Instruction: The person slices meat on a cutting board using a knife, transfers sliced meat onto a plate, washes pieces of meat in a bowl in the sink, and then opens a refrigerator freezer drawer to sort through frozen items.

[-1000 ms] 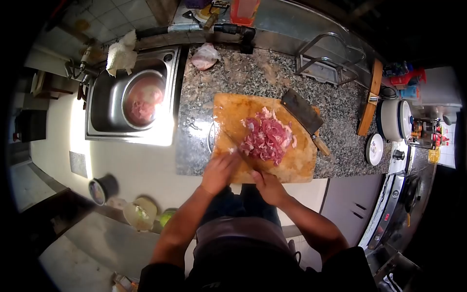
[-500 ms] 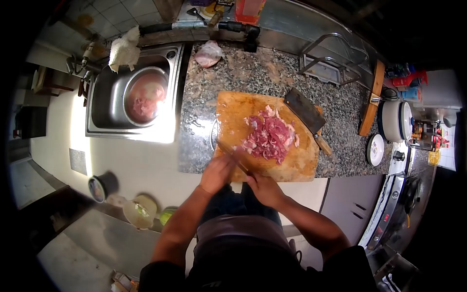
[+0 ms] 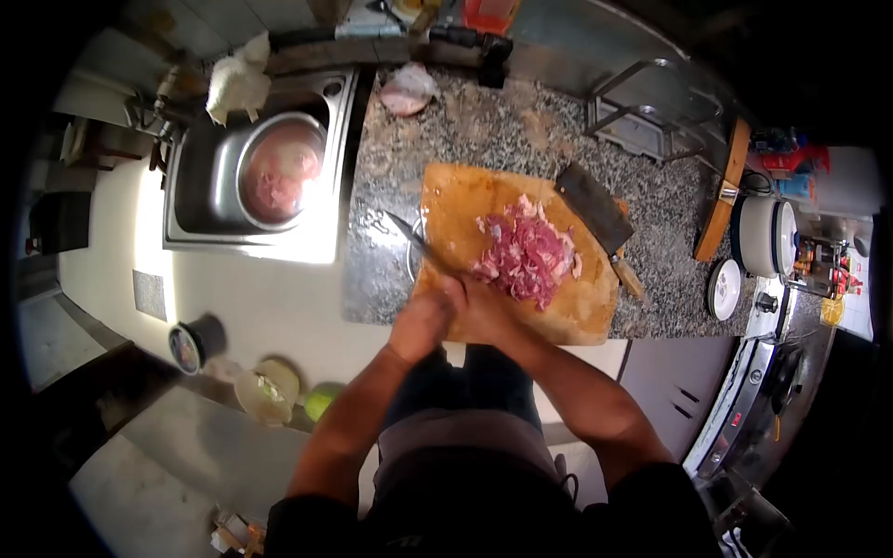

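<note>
My right hand is wrapped round the handle of a narrow knife, whose blade points up and left past the edge of the wooden cutting board. Close beside it, my left hand is closed at the board's near left corner; its fingers are blurred, and what they hold is hidden. A heap of sliced raw meat lies on the board. Along the board's right side rests a cleaver with a wooden handle.
To the left, a metal basin with meat in pinkish water sits in the sink. A wrapped pale lump lies at the counter's back. A metal rack, a small white plate and a white pot stand to the right.
The knife has swung up and left, its tip now beyond the board's left edge. My right hand has moved up and left, close to my left hand. The view has shifted slightly.
</note>
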Demonstrator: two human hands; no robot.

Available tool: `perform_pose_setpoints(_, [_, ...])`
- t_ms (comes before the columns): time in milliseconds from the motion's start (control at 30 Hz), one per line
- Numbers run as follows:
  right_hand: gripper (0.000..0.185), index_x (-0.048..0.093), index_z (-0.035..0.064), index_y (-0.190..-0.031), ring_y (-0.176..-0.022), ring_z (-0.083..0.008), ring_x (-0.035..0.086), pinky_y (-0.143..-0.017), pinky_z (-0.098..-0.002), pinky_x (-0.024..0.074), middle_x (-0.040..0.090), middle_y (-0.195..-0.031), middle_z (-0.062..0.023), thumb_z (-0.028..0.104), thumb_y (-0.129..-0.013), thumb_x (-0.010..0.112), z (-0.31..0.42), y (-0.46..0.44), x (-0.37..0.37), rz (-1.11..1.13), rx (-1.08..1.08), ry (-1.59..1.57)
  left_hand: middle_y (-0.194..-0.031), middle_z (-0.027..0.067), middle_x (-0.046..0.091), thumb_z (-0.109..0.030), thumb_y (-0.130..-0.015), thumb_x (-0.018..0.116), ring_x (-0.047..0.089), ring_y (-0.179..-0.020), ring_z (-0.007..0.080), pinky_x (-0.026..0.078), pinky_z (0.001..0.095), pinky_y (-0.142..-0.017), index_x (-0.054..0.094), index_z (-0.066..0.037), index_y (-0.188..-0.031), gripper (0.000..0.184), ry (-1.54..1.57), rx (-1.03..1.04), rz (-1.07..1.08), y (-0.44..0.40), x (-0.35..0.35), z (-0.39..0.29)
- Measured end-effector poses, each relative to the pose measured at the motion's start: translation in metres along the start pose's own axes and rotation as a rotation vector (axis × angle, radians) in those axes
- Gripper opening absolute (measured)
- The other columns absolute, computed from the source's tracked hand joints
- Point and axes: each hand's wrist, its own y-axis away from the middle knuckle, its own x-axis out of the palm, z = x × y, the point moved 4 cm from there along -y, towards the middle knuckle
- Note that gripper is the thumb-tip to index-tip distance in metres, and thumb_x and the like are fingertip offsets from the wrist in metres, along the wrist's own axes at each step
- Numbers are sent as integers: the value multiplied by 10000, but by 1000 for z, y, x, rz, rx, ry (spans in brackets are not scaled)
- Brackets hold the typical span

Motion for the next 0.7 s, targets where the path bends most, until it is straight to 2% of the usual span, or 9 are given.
perform_pose_setpoints(67, [397,530,12,-1214,-998,-418,591,-872,-433,458,614,-1086,-246,322,-987,430,-12,-15,-7,182,128,-92,-1111,111,627,-69,-801,601,604,-1031,304,502,383,-868,643,-61,-1083,285,26,-60,-27,-2,-3,-4])
perform_pose_setpoints(133, [393,537,18,-1207,-971,-411,605,-869,-418,459,622,-1064,-249,326,-990,424,1,11,-37,98,176,-58,-1112,115,627,-67,-827,592,606,-1026,319,510,384,-862,631,-45,-1098,274,63,-77,-19,1,-7,-9])
perform_pose_setpoints(200, [391,543,28,-1176,-1057,-443,548,-871,-457,447,593,-1111,-273,349,-975,444,4,37,-46,-37,-51,-209,-1078,123,612,-35,-750,662,612,-973,317,526,369,-812,656,-46,-1039,289,67,-34,-145,-2,-17,-16])
perform_pose_setpoints(267, [358,559,21,-1142,-989,-439,578,-845,-456,456,617,-1031,-268,321,-971,464,-3,59,-32,-50,-67,-128,-1097,127,618,-33,-766,639,608,-1006,317,517,377,-844,643,-39,-1067,301,67,-30,-138,0,-15,-15])
perform_pose_setpoints(333, [346,571,9,-1090,-925,-433,596,-816,-471,461,633,-945,-252,318,-970,472,-8,68,-16,60,79,-105,-1117,131,624,-31,-783,616,604,-1040,317,509,384,-876,631,-32,-1096,313,63,-34,-132,4,-10,-10])
perform_pose_setpoints(467, [365,554,2,-1086,-870,-440,603,-776,-496,470,635,-909,-251,337,-975,461,-20,76,-2,80,103,-68,-1092,123,627,-22,-758,623,609,-1015,304,514,385,-852,641,-37,-1075,318,15,-10,-127,5,-5,-5])
perform_pose_setpoints(600, [387,538,5,-1113,-878,-457,597,-778,-504,472,634,-923,-260,356,-977,450,-17,97,-13,99,109,-130,-1068,111,628,-21,-750,622,605,-997,285,507,372,-839,647,-41,-1052,303,10,-10,-136,0,-7,-7])
perform_pose_setpoints(667, [411,515,5,-1165,-954,-462,572,-821,-483,452,619,-960,-278,364,-999,401,-22,106,-12,236,324,-106,-1070,107,628,-28,-753,616,603,-998,282,502,369,-845,648,-40,-1043,292,5,10,-139,1,-6,-4])
perform_pose_setpoints(700, [411,515,5,-1165,-954,-462,572,-821,-483,452,619,-960,-278,364,-999,401,-31,96,-1,244,324,-104,-1072,104,629,-34,-757,609,601,-998,278,497,366,-850,650,-40,-1034,280,-2,35,-137,2,-5,-3])
